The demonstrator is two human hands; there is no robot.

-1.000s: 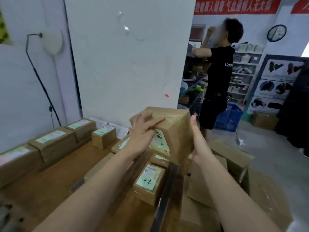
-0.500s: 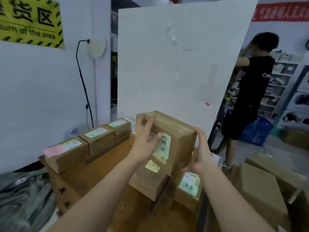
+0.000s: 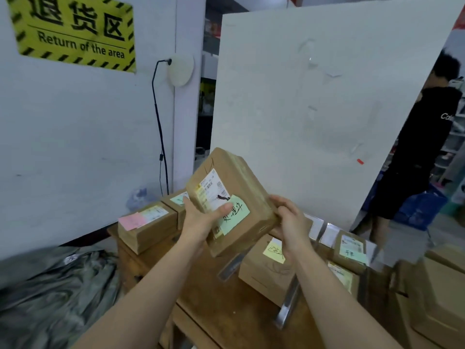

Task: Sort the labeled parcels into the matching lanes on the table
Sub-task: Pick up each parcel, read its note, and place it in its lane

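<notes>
Tilted back since half a second ago, the cardboard parcel [image 3: 245,183] is now showing its labelled face to the camera, and the left hand [image 3: 201,222] is gripping its lower-left edge instead of its top. That hand's thumb [image 3: 222,209] is pressing across the white shipping label [image 3: 212,190], just touching the green handwritten note [image 3: 235,215], while its fingers are curling behind the box. The right hand [image 3: 292,222] is wrapping its fingers round the lower-right corner.

Both hands are holding the parcel clear above the wooden table [image 3: 206,301]. At six o'clock from it, two metal lane dividers [image 3: 289,306] are lying across the tabletop, with a yellow-noted parcel [image 3: 261,275] sitting between them. At nine o'clock a pink-noted parcel [image 3: 148,225] is resting by the wall; at four o'clock a green-noted parcel [image 3: 351,248] is sitting. Behind, a white board [image 3: 314,109] is leaning, a yellow return-area sign [image 3: 75,31] is hanging at eleven o'clock, and a person in black [image 3: 427,147] is standing at three o'clock.
</notes>
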